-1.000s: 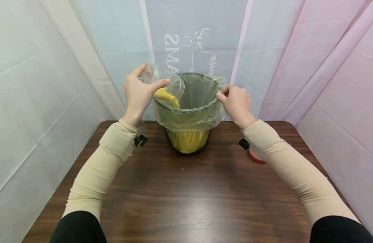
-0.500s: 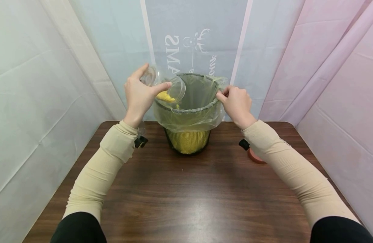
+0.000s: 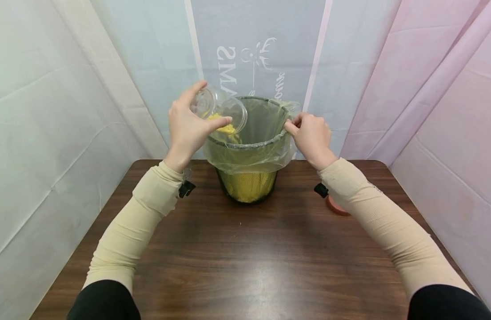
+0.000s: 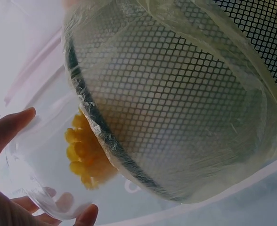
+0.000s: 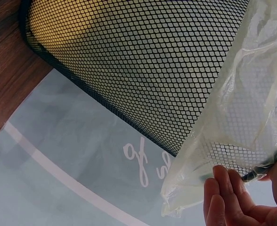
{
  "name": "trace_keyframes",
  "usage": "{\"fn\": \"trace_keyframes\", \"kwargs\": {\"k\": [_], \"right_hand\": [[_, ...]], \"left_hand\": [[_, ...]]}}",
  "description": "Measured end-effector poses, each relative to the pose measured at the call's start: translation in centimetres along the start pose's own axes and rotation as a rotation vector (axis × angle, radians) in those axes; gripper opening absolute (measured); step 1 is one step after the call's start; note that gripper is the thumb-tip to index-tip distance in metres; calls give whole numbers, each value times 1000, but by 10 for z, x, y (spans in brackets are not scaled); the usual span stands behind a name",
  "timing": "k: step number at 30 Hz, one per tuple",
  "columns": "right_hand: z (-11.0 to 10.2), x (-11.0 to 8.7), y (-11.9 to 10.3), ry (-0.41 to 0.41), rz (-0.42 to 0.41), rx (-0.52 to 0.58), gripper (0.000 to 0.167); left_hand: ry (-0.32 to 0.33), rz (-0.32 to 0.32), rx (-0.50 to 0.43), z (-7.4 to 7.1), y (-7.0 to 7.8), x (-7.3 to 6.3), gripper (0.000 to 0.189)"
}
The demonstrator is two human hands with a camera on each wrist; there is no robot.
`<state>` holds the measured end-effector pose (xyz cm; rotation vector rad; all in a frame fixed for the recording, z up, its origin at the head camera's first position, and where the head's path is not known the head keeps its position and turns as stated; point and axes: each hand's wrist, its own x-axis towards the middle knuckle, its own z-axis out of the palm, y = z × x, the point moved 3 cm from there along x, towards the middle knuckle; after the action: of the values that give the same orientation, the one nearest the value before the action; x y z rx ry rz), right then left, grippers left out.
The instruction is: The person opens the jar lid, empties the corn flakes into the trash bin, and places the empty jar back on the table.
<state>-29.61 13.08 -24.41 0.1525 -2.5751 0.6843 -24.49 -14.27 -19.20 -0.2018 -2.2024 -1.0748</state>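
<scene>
My left hand (image 3: 189, 124) grips a clear plastic jar (image 3: 213, 100), tipped with its mouth over the left rim of a mesh wastebasket (image 3: 249, 184). Yellow kernel-like pieces (image 4: 84, 155) lie along the jar's lower side near the mouth, and some are at the rim in the head view. A thin yellowish bin liner (image 3: 249, 160) lines the basket and folds down over its rim. At the right rim my right hand (image 3: 311, 135) pinches the liner and rim between thumb and fingers, as the right wrist view shows too. Yellow shows through the mesh low in the basket.
A red round lid (image 3: 336, 206) lies on the brown wooden table (image 3: 245, 258), partly hidden behind the right forearm. Light curtains (image 3: 161, 53) hang behind the table and along both sides. The basket stands near the table's far edge.
My left hand has shifted slightly right and tipped the jar further over the basket. Less yellow is left in the jar. The right hand stays at the rim.
</scene>
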Motion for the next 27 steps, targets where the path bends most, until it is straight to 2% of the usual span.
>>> {"fn": "trace_keyframes", "kwargs": {"k": [5,14,19,23,27], "right_hand": [[0,0,0,11,-6,0,31],[0,1,0,-1,2,-2,31],[0,1,0,2,1,-4,32],[1,1,1,3,4,-5,32],[1,2,1,1,9,-8,31]], "left_hand": [[6,46,18,0,1,0,84],[-22,128,22,2,8,0,85],[-21,156,27,3,9,0,85],[-4,157,28,3,8,2,84],[5,106,42,2,6,5,84]]}}
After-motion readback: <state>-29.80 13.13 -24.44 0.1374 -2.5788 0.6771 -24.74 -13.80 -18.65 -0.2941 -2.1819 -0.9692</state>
